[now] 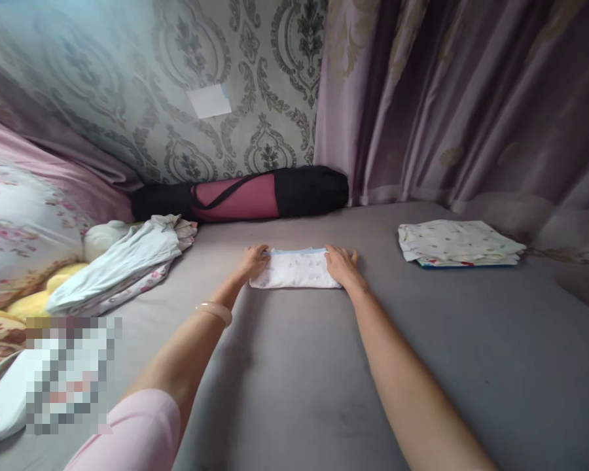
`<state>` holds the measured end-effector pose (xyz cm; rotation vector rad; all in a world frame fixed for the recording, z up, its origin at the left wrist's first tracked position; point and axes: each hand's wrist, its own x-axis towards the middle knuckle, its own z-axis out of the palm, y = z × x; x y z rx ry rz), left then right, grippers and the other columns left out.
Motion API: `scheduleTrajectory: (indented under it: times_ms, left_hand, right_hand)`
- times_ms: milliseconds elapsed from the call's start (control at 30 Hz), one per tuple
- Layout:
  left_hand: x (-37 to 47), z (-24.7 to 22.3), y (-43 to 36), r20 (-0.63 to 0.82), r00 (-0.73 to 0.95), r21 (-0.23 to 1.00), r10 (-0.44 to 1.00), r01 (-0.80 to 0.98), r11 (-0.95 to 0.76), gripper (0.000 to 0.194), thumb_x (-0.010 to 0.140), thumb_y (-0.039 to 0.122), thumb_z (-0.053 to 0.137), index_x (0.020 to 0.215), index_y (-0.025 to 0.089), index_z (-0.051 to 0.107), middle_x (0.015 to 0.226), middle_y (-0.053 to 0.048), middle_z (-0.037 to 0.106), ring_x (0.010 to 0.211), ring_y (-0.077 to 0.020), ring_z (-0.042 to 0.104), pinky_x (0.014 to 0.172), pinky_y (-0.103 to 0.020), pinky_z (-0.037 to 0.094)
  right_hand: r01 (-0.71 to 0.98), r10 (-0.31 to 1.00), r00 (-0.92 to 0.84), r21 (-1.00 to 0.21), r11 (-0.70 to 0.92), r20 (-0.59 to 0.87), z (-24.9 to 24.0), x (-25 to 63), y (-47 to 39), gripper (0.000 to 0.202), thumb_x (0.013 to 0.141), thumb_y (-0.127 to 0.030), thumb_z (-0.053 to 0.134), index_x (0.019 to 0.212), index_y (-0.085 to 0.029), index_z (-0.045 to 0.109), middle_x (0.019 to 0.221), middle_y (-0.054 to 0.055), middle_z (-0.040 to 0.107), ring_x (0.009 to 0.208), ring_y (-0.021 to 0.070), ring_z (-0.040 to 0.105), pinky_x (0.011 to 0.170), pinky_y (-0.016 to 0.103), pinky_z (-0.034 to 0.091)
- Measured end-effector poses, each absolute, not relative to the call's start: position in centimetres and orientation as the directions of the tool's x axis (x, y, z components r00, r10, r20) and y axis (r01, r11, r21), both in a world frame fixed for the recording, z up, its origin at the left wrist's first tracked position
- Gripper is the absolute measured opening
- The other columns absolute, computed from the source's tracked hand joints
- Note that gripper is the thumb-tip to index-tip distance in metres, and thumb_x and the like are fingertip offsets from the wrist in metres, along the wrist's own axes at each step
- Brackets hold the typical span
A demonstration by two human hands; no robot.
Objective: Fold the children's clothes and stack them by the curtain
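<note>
A white cloth (297,269) with a small faint print lies folded into a flat rectangle on the grey bed sheet, a pale blue edge showing along its far side. My left hand (254,261) grips its left end near the far corner, fingers curled. At the opposite end, my right hand (341,263) holds the far right corner, thumb on the cloth and some fingers to the outside. Both palms face down, so the undersides of the fingers are hidden.
A folded stack of printed cloths (459,241) lies to the right. Crumpled clothes (122,261) and a floral pillow (24,229) are at the left. Along the wall rests a black and maroon long bag (240,196). Purple curtains (402,98) hang at the back right.
</note>
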<state>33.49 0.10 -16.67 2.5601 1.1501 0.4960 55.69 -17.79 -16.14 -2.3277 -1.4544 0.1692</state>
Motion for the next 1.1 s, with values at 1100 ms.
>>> scheduleTrajectory:
  times_ms: [1100]
  left_hand:
    - [27.8,-5.0,-3.6,0.256,0.731,0.617,0.633,0.381,-0.689,0.038,0.078,0.051,0.063,0.09,0.016,0.071,0.075,-0.001,0.063,0.066,-0.013,0.049,0.063,-0.025,0.039]
  right_hand:
    - [0.645,0.945,0.255,-0.764,-0.011,0.202,-8.4,57.7,-20.1,0.036,0.073,-0.016,0.055,0.105,-0.016,0.072,0.087,0.003,0.071,0.072,0.0154,0.06,0.066,0.024,0.045]
